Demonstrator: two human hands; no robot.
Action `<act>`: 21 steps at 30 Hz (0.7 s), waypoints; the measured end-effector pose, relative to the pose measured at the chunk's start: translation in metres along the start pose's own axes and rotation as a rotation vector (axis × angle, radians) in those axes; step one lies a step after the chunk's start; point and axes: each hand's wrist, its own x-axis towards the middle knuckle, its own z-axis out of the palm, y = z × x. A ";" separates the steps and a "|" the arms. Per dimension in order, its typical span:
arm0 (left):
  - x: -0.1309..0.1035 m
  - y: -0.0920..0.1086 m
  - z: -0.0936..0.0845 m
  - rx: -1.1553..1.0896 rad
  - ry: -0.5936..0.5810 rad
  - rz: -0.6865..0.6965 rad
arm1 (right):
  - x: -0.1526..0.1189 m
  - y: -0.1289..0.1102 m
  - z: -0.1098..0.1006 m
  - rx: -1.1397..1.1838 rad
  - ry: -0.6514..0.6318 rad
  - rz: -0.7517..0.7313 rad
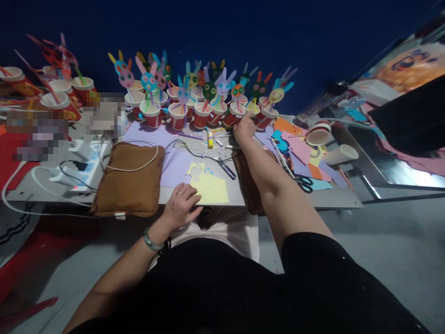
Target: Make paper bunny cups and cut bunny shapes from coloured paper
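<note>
My right hand (244, 130) reaches across the table to the row of rabbit-topped cups. Its fingers close around the front of a paper cup (252, 108) with a paper rabbit standing in it; the hand partly hides that cup. My left hand (183, 204) rests at the table's front edge, fingers loosely apart and holding nothing. Beside it lies a yellow paper sheet (213, 190) with a round hole cut out. Several more red and white paper cups (150, 115), each with a colourful paper rabbit, stand close together along the back.
A brown cushion (128, 181) lies left of the lilac paper (172, 164), beside a white power strip (88, 169) with cables. A glue stick (210, 139) and a purple-handled cutter (226, 168) lie mid-table. Black-handled scissors (306, 183) and paper scraps (299, 150) are at right.
</note>
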 end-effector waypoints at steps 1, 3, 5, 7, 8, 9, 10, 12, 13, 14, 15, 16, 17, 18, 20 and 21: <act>0.000 0.000 0.000 0.003 -0.004 0.000 | 0.001 -0.001 0.000 -0.008 -0.004 0.004; 0.000 0.000 0.000 0.006 -0.015 0.000 | 0.002 -0.001 0.001 -0.022 -0.016 0.015; 0.000 0.000 -0.001 0.005 -0.029 -0.005 | 0.003 -0.002 0.001 -0.028 -0.028 0.019; 0.000 0.000 0.000 0.008 -0.029 -0.008 | 0.004 -0.002 0.001 -0.018 -0.034 0.012; 0.000 0.000 0.000 0.012 -0.026 -0.007 | 0.005 -0.002 0.002 -0.003 -0.033 0.007; 0.000 0.000 0.000 0.018 -0.021 -0.003 | 0.006 -0.002 0.002 0.017 -0.029 0.005; 0.000 0.000 0.000 0.024 -0.014 0.003 | 0.007 -0.001 0.003 0.040 -0.024 0.007; 0.000 -0.001 0.000 0.034 -0.005 0.016 | 0.009 -0.001 0.004 0.080 -0.018 0.017; 0.000 -0.001 0.000 0.037 -0.006 0.019 | 0.011 -0.001 0.004 0.099 -0.015 0.027; 0.000 -0.001 0.000 0.040 -0.012 0.017 | 0.012 -0.001 0.004 0.120 -0.011 0.037; 0.000 -0.001 0.000 0.042 -0.023 0.012 | 0.014 0.000 0.003 0.141 -0.004 0.046; 0.000 -0.001 -0.001 0.046 -0.036 0.003 | 0.015 0.001 0.002 0.159 0.006 0.055; 0.000 -0.001 -0.001 0.050 -0.050 -0.008 | 0.017 0.002 -0.001 0.172 0.015 0.066; -0.001 -0.001 0.000 0.056 -0.062 -0.020 | 0.018 0.004 -0.003 0.178 0.023 0.074; -0.001 -0.001 0.000 0.069 -0.072 -0.036 | 0.018 0.012 -0.011 0.157 0.042 0.011; -0.001 0.000 0.001 0.075 -0.069 -0.038 | 0.018 0.017 -0.015 0.137 0.055 -0.067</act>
